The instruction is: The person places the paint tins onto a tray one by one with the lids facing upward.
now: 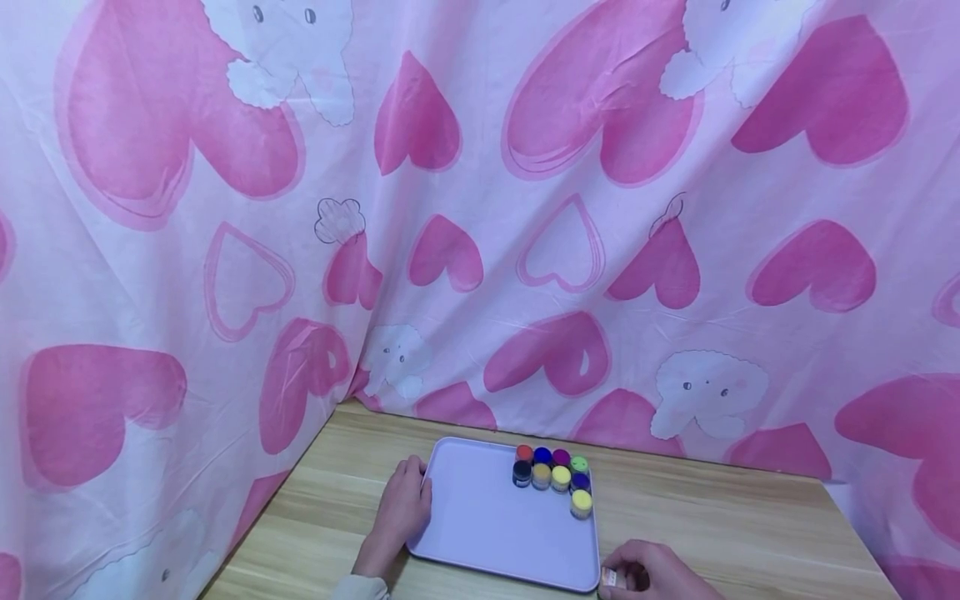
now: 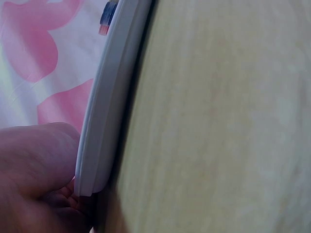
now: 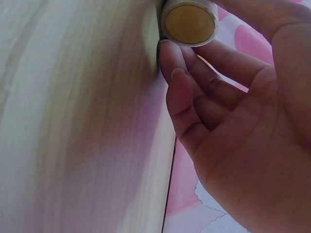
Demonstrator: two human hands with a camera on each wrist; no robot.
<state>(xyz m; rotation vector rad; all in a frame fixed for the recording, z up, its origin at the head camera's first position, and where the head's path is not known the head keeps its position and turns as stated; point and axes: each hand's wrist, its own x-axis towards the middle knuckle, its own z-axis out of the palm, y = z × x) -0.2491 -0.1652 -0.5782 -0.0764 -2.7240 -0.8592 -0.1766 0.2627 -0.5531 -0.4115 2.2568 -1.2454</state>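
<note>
A pale lilac tray (image 1: 495, 525) with a raised rim lies on the wooden table. My left hand (image 1: 405, 507) grips its left edge; in the left wrist view the thumb lies over the rim and the other fingers curl at its outer side. Just outside the tray's near right corner, my right hand (image 1: 652, 571) pinches a small paint jar (image 3: 189, 24). That jar shows an ochre round end in the right wrist view, and a pale label in the head view. Several more small paint jars stand in the tray's far right part, among them a red jar (image 1: 523, 453) and a black jar (image 1: 522, 473).
Along the tray's right side stands a yellow jar (image 1: 581, 503), nearest me of the group. The wooden table (image 1: 750, 533) extends to the right of the tray. A pink curtain with hearts (image 1: 442, 254) hangs behind the table and along its left side.
</note>
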